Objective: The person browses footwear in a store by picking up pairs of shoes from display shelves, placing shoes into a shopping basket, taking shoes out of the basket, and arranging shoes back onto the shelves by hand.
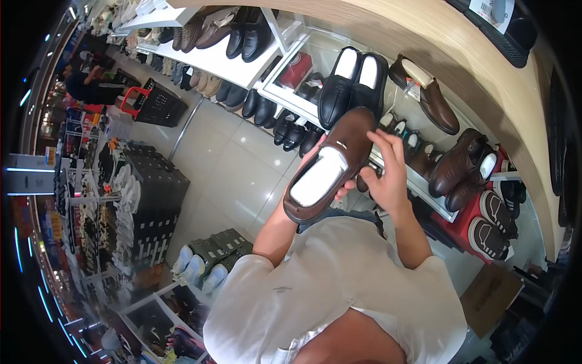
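Past both hands, a white-framed display shelf point(290, 104) bears black loafers point(336, 97). A brown leather loafer point(353, 134) lies gripped from beneath by the left hand point(346, 189); the right hand point(388, 179), loosely open, meets its toe edge. A slackening left grip could drop it.

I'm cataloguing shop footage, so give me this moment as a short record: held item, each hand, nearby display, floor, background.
Held item: brown slip-on shoe, white inside
Left hand: supports the shoe from beneath, fingers curled around its side
Right hand: fingers spread beside the toe; contact unclear
Nearby display: black shoe pair; brown shoe with tag
Floor: glossy, pale
Background: black basket, red handle
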{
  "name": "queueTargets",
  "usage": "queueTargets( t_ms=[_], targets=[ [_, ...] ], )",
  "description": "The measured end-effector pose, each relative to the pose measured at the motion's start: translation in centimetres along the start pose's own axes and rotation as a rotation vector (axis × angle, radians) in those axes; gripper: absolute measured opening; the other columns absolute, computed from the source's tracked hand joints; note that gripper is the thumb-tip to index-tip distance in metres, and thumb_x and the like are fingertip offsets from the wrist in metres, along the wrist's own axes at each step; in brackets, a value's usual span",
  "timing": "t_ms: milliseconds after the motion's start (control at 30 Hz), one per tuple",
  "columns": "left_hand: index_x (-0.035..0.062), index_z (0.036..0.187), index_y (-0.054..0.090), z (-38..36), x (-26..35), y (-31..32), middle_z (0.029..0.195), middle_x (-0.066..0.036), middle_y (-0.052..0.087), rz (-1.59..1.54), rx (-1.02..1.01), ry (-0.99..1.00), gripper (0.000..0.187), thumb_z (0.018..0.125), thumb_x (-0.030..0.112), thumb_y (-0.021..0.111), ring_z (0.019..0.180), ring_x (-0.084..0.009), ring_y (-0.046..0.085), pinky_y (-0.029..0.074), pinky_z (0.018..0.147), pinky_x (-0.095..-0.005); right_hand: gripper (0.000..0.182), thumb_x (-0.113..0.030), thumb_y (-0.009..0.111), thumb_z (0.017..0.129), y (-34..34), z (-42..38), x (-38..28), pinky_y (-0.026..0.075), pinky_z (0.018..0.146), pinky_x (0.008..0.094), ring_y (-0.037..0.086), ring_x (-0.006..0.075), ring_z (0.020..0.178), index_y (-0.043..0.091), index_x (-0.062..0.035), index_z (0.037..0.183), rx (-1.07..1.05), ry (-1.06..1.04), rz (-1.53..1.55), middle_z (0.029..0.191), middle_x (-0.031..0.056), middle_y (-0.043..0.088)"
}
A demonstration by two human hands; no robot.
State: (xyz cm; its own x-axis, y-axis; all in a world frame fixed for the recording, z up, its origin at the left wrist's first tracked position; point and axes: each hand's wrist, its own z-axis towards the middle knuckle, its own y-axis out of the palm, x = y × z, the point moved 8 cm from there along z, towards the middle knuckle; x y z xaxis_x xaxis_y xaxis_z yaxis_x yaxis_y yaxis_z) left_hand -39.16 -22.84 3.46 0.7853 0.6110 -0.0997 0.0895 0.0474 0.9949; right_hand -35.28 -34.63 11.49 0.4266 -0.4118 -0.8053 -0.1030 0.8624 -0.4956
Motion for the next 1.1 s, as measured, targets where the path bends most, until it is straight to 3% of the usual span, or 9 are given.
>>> queueTargets(
  t_ms=[100, 233, 567, 700, 767, 833, 933, 1033, 1100],
  targets=[
    [-0.0173, 0.144, 0.018, 0.0, -3.6, 0.4, 0.102, -0.034, 0.056, -0.105, -0.308, -0.258, 0.122, 0.079, 0.080, 0.053, 0.078, -0.0461, 0.065, 0.056, 0.063, -0.0466, 0.066, -0.038, 0.067, 0.089, -0.2, 3.7, 2.0, 0.034, 0.109, 0.0418, 0.047, 0.0322, 0.130, 0.046, -0.0025, 0.141, 0.071, -0.133, 0.153, 0.139, 0.0210, 0.044],
    [-0.0154, 0.146, 0.018, 0.2, -4.3, -0.1, 0.102, -0.033, 0.056, -0.104, -0.421, -0.358, 0.129, 0.072, 0.082, 0.060, 0.080, -0.0460, 0.066, 0.056, 0.060, -0.0455, 0.049, -0.011, 0.065, 0.090, 3.9, 3.9, 4.2, 0.049, 0.099, 0.0398, 0.058, 0.0316, 0.121, 0.048, 0.0027, 0.134, -0.101, 0.385, 1.240, 0.131, 0.0180, 0.056],
    [-0.0154, 0.142, 0.032, -0.5, -4.3, -1.6, 0.090, -0.020, 0.056, 0.005, -0.133, -0.136, 0.096, 0.090, 0.064, 0.049, 0.062, -0.0269, 0.061, 0.049, 0.049, -0.0349, 0.028, -0.007, 0.059, 0.089, 6.9, 1.7, 9.8, 0.053, 0.090, 0.0392, 0.064, 0.0287, 0.105, 0.055, -0.0001, 0.116, -0.066, 0.602, 1.192, 0.108, 0.0130, 0.062],
    [-0.0123, 0.143, 0.033, -0.4, -4.3, -2.2, 0.087, -0.016, 0.052, 0.134, -0.045, -0.097, 0.092, 0.091, 0.062, 0.047, 0.060, -0.0245, 0.057, 0.048, 0.053, -0.0329, 0.036, -0.016, 0.069, 0.088, 2.6, 3.4, 11.5, 0.050, 0.089, 0.0327, 0.062, 0.0191, 0.103, 0.058, -0.0031, 0.121, 0.104, 0.444, 0.777, 0.110, 0.0118, 0.066],
    [-0.0095, 0.140, 0.039, -1.0, -3.2, -2.3, 0.076, -0.011, 0.050, 0.306, 0.172, -0.029, 0.081, 0.094, 0.057, 0.044, 0.048, -0.0179, 0.048, 0.038, 0.041, -0.0278, 0.043, -0.028, 0.069, 0.090, -2.9, 5.5, 14.4, 0.050, 0.091, 0.0354, 0.063, 0.0247, 0.109, 0.058, -0.0009, 0.121, 0.342, 0.181, 0.268, 0.113, 0.0150, 0.064],
    [-0.0096, 0.142, 0.036, -1.6, -2.6, -2.8, 0.083, -0.012, 0.049, 0.247, -0.065, -0.100, 0.082, 0.094, 0.056, 0.044, 0.056, -0.0203, 0.052, 0.044, 0.049, -0.0299, 0.054, -0.033, 0.076, 0.083, -9.7, 7.5, 12.3, 0.049, 0.091, 0.0383, 0.062, 0.0308, 0.110, 0.059, 0.0013, 0.121, 0.500, -0.022, -0.298, 0.118, 0.0208, 0.063],
    [-0.0117, 0.142, 0.034, -2.6, -2.2, -3.2, 0.085, -0.013, 0.049, 0.288, -0.054, -0.014, 0.083, 0.094, 0.055, 0.046, 0.059, -0.0213, 0.054, 0.046, 0.052, -0.0307, 0.065, -0.035, 0.081, 0.076, -12.9, 10.4, 15.7, 0.045, 0.096, 0.0438, 0.058, 0.0411, 0.114, 0.057, 0.0034, 0.122, 0.230, 0.218, -0.626, 0.123, 0.0272, 0.060],
    [-0.0154, 0.144, 0.026, -3.9, -2.0, -3.5, 0.092, -0.020, 0.050, 0.045, 0.006, 0.151, 0.124, 0.074, 0.083, 0.052, 0.067, -0.0296, 0.056, 0.049, 0.058, -0.0374, 0.079, -0.035, 0.083, 0.072, -12.4, 12.1, 20.9, 0.043, 0.101, 0.0439, 0.054, 0.0424, 0.120, 0.050, 0.0033, 0.132, -0.083, 0.309, -0.611, 0.130, 0.0284, 0.056],
    [-0.0156, 0.145, 0.025, -4.4, -1.7, -4.0, 0.093, -0.021, 0.050, 0.080, 0.004, 0.165, 0.124, 0.075, 0.083, 0.051, 0.069, -0.0298, 0.056, 0.049, 0.062, -0.0369, 0.086, -0.034, 0.084, 0.069, -12.3, 12.1, 21.8, 0.042, 0.103, 0.0424, 0.052, 0.0411, 0.124, 0.045, 0.0021, 0.136, -0.108, 0.150, -0.676, 0.133, 0.0281, 0.054]
  ],
)
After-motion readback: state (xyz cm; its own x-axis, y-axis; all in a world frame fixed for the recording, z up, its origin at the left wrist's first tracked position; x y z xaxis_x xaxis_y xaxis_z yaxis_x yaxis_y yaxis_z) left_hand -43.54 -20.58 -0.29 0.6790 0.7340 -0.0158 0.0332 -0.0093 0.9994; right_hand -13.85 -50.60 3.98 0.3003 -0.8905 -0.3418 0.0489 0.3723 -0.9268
